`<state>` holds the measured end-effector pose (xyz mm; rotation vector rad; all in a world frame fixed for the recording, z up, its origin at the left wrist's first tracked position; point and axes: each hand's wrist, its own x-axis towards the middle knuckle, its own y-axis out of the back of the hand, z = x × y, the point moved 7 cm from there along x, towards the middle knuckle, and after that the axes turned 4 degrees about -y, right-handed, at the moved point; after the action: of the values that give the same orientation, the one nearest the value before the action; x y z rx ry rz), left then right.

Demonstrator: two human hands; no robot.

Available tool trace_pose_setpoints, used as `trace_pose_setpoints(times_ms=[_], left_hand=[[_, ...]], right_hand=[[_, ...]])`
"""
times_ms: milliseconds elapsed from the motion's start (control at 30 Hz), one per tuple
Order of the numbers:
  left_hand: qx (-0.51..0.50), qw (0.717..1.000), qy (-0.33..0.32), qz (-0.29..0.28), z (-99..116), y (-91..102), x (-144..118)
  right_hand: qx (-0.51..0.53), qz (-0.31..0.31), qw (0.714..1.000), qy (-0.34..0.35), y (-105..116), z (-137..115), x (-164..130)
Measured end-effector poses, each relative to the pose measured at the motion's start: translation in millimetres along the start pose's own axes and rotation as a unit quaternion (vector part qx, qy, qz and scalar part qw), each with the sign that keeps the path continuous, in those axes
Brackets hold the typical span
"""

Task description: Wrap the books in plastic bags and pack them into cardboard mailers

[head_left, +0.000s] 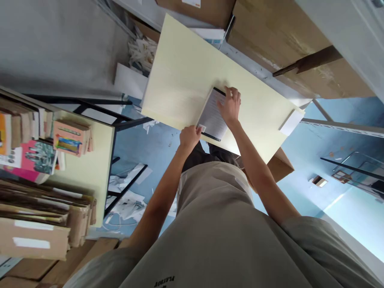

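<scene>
The scene is viewed from the wearer's head, facing steeply downward and forward. The grey fabric shirt point(216, 224) is seen nearest; the bare left hand point(190, 137) and bare right hand point(231, 106) are framed farther off, near the centre, against the slanted pale-yellow rectangular tabletop point(180, 72). The blue floor point(135, 144) is shown beyond.

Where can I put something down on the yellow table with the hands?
The table has bare patches left of the book, toward the far-left corner, and between the right hand and the white thing. It's crowded at the book, where the left hand is.
</scene>
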<state>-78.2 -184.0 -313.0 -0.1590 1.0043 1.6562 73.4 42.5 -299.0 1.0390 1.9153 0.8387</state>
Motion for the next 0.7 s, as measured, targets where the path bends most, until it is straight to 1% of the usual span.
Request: trace_pose_setpoints(times_ms=[67, 100, 167, 233, 300, 367, 433, 500, 567, 633, 700], left_hand=[[0.029, 0.997, -0.071, 0.022, 18, 16.5, 20], [0.021, 0.994, -0.105, 0.025, 27, 20.9, 31], [-0.004, 0.990, -0.144, 0.011, 42, 20.9, 53], [-0.018, 0.989, -0.145, -0.013, 48, 13.1, 71], [-0.017, 0.992, -0.126, -0.019, 48, 5.0, 84], [-0.017, 0.995, -0.101, -0.005, 44, 1.3, 92], [-0.034, 0.997, -0.067, 0.012, 37, 2.1, 96], [-0.064, 0.997, -0.030, 0.019, 31, 5.1, 100], [-0.101, 0.995, 0.007, 0.019, 28, 8.4, 102], [-0.137, 0.989, 0.042, 0.021, 27, 11.8, 103], [-0.168, 0.983, 0.074, 0.029, 26, 14.9, 101]], right_hand=[[0.040, 0.055, 0.996, -0.062, 16, 25, -35], [0.061, 0.069, 0.990, -0.109, 20, 39, -55], [0.087, 0.049, 0.976, -0.195, 17, 58, -91], [0.108, 0.025, 0.966, -0.234, 5, 60, -114], [0.133, 0.020, 0.957, -0.258, -10, 56, -119], [0.166, 0.023, 0.940, -0.298, -22, 56, -112], [0.207, 0.013, 0.921, -0.331, -28, 61, -99], [0.240, -0.008, 0.917, -0.319, -28, 62, -86], [0.245, -0.033, 0.930, -0.273, -23, 55, -78], [0.224, -0.062, 0.946, -0.225, -19, 41, -75], [0.208, -0.084, 0.960, -0.170, -15, 18, -75]])
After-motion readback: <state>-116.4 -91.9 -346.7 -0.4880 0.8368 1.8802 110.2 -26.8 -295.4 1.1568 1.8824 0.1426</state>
